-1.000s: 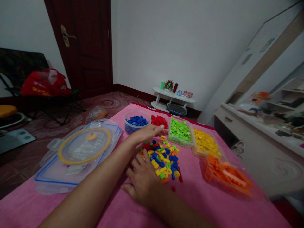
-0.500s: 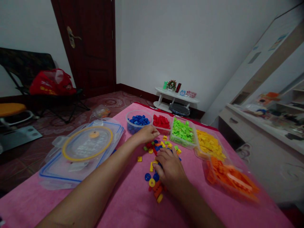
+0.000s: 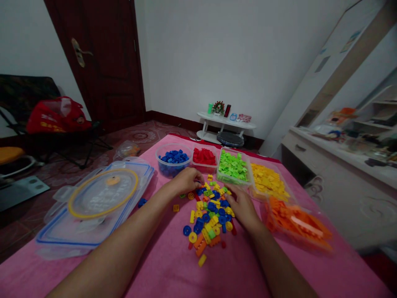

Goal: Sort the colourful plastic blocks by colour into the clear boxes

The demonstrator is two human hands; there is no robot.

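A heap of mixed small plastic bricks [image 3: 209, 217] in blue, yellow, red, orange and green lies on the pink cloth [image 3: 173, 269]. My left hand [image 3: 187, 181] rests at the heap's far left edge with its fingers curled down onto the pieces; what they hold is hidden. My right hand [image 3: 243, 207] lies at the heap's right side, fingers bent among the bricks near the green tub [image 3: 233, 167]. Behind the heap stand a round tub of blue bricks [image 3: 173, 159] and a tub of red bricks [image 3: 204, 157].
Tubs of yellow bricks [image 3: 266, 180] and orange bricks [image 3: 294, 223] run along the right. Stacked clear lids [image 3: 93, 200] lie at the left. A white cabinet [image 3: 335, 182] stands right of the table, a dark door [image 3: 96, 62] and a folding chair with a red bag [image 3: 57, 116] behind.
My right hand has moved off the middle of the heap to its right side, uncovering the bricks. My left hand drew back a little and curled over the heap's far left edge.
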